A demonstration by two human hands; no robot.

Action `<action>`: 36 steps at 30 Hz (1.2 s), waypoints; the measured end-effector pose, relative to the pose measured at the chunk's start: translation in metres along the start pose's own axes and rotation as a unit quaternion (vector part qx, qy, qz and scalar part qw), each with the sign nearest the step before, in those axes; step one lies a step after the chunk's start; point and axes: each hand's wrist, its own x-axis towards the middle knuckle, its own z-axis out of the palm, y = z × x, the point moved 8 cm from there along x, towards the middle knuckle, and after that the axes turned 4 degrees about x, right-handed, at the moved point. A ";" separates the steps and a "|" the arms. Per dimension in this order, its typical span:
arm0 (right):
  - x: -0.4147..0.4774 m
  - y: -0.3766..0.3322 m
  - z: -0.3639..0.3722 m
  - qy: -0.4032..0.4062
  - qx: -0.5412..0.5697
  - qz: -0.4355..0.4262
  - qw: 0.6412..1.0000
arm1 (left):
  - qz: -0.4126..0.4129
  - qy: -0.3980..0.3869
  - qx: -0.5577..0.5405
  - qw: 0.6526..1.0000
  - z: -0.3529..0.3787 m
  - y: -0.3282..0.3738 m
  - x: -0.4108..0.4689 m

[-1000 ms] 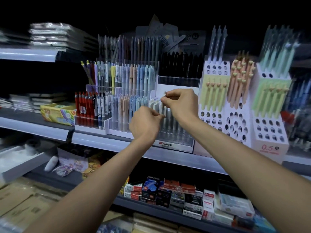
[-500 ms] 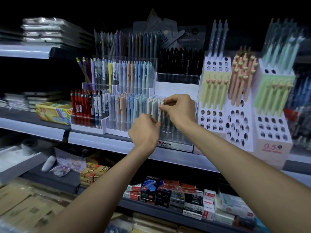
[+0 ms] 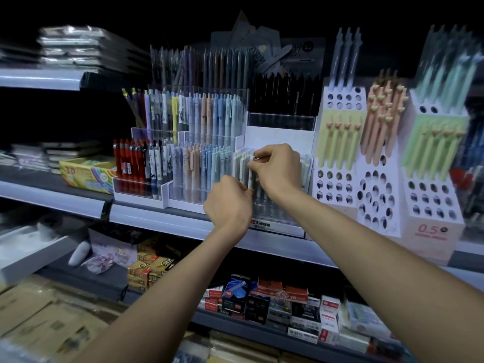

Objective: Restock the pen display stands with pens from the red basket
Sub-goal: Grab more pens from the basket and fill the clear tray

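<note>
R hand (image 3: 278,169) is pinching the top of a white pen (image 3: 250,176) btw thumb and forefinger at centre frame, other fingers curling in behind. The pen is standing nearly upright, tilting a little, w/ its lower end meeting the top of the L hand (image 3: 227,203) just below and left. The L hand is showing its back to the camera, fingers curling inward; can't tell whether it is gripping anything.

The pen is sitting at the front row of the clear stand (image 3: 277,218), centre frame, just beside other white pens (image 3: 239,163) in that row. Left of it, pastel pens (image 3: 199,166) and red pens (image 3: 125,159) are standing in adjoining clear trays. Right of frame, holed white stands (image 3: 337,184) are holding green and peach pens. All are sitting on the shelf (image 3: 157,222) crossing mid frame. A yellow box (image 3: 86,174) is lying at left; small boxes (image 3: 262,297) are lining the lower shelf, bottom centre.
</note>
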 end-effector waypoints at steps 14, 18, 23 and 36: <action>0.002 0.009 0.010 0.003 0.010 0.008 1.000 | 0.005 -0.011 0.008 1.000 0.003 -0.002 -0.001; 0.000 0.007 0.009 0.002 0.007 -0.006 1.000 | 0.009 -0.006 0.012 1.000 0.002 -0.002 -0.003; 0.001 0.010 0.011 0.007 0.017 0.010 1.000 | 0.008 -0.007 0.014 1.000 0.002 -0.003 -0.004; 0.001 0.013 0.005 -0.002 0.019 0.039 0.999 | 0.013 -0.014 0.058 0.998 -0.001 -0.003 -0.008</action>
